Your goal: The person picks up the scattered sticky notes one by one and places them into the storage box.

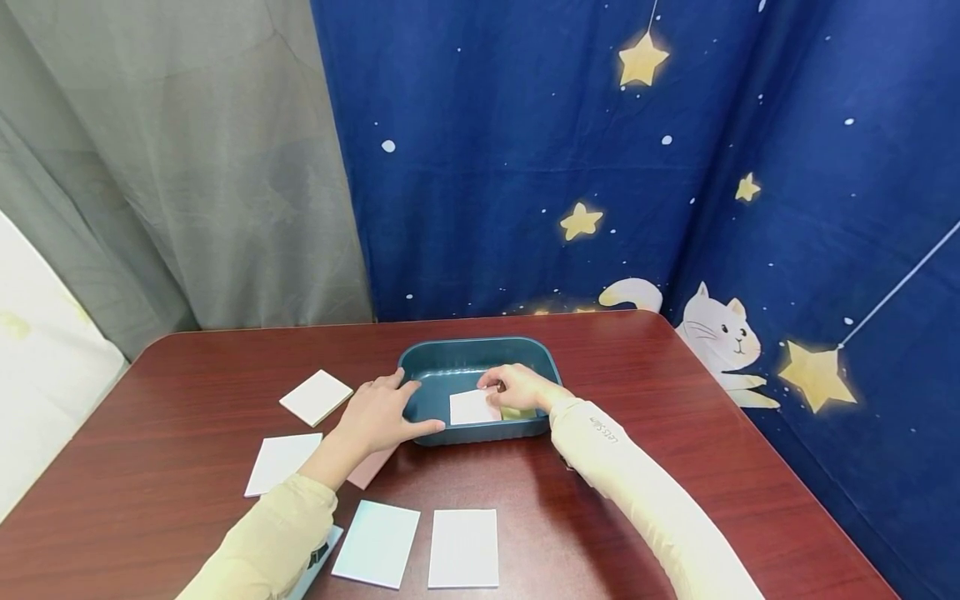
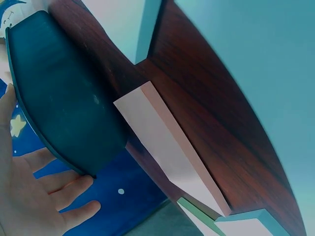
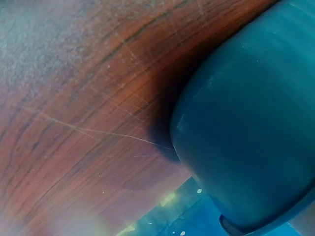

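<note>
A dark teal bin stands toward the back of the table. My left hand is at its left end, spread fingers touching the rim and the thumb pointing along the front edge; the left wrist view shows these fingers against the bin's rim. Inside the bin, my right hand pinches a white note pad by its right side. A yellow note pad shows partly below that hand. In the right wrist view only the bin's outer wall appears, the hand itself hidden.
Left of the bin lie a cream pad and a white pad. A pink pad is partly under my left wrist. Nearer are a pale blue pad, another white pad and a blue pad half covered by my sleeve.
</note>
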Demonstrator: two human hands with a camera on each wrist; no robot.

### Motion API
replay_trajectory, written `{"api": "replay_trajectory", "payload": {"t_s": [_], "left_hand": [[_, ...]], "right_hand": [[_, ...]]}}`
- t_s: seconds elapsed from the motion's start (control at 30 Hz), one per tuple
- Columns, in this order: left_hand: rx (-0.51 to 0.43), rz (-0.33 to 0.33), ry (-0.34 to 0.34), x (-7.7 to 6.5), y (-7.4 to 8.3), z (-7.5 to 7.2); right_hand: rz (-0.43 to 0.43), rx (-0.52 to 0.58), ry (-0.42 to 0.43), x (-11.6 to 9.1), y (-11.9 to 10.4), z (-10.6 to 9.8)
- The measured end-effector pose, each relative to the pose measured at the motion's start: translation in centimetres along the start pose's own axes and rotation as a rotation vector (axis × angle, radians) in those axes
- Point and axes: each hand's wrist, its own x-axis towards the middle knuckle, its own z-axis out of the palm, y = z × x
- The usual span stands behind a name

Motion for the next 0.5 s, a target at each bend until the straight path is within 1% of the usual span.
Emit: {"api": "replay_trajectory", "payload": {"t_s": [0.2, 0.5], "left_hand": [[0.001, 0.003, 0.009, -0.02, -0.04, 0.07], [0.007, 0.009, 0.014, -0.03, -0.08, 0.15]], "right_hand": [[0.003, 0.002, -0.001, 0.02, 0.0, 0.13], [-0.02, 0.0, 0.008, -0.15, -0.04, 0.07]]}}
